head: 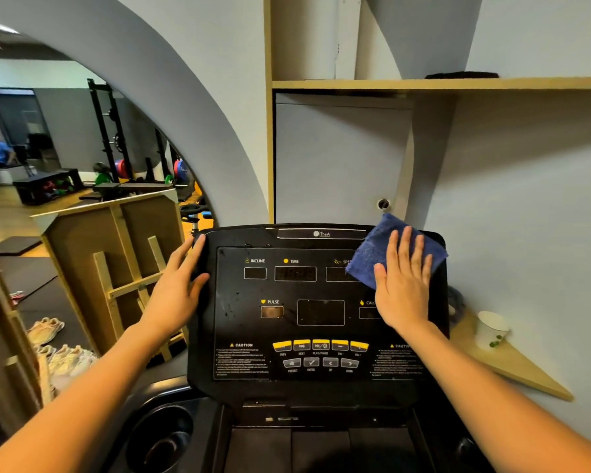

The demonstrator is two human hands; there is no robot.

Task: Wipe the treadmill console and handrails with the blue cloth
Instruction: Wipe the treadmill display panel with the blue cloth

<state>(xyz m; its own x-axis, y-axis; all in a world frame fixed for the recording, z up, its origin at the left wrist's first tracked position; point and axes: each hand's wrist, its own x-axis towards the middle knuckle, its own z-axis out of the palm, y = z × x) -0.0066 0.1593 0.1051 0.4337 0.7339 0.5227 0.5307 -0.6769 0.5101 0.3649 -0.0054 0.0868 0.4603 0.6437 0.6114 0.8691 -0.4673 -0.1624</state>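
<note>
Blue cloth (376,254) lies at the console's (314,387) two o'clock corner, pressed flat under the right hand (403,295), fingers spread, not gripping. At nine o'clock, the left hand (178,291) rests open on the console's edge.

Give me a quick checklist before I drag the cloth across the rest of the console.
1. Blue cloth flat under the right hand: ok, palm pressed on it.
2. Left hand steadying the console: ok, it rests on the left edge.
3. Displays off: ok, the windows look dark.
4. Button row clear of the hands: ok.
5. Spots left on the panel: not ok, specks show near PULSE.
6. Paper cup on the shelf, away from the sweep: ok.
</note>
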